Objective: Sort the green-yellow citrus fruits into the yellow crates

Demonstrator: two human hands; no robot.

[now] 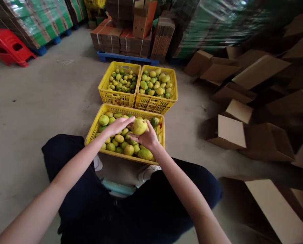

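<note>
A large yellow-green lemon (139, 127) rests in my right hand (148, 137), the thumb and fingers curved around it. Just left of that fruit is my left hand (118, 126), its fingers stretched out flat toward the lemon; whether the tips touch it I cannot tell. Both hands are over the near yellow crate (92, 130), which holds many green and yellow lemons (128, 150). Behind it stand two more yellow crates, the back left crate (119, 96) with smaller-looking lemons and the back right crate (155, 103) with larger ones.
Open cardboard boxes (231, 130) lie scattered on the right. Bundled flat cartons (108, 37) sit on a blue pallet (127, 58) behind the crates. A red stool (10, 45) and wrapped green stacks (41, 20) are at the far left. My knees flank the near crate.
</note>
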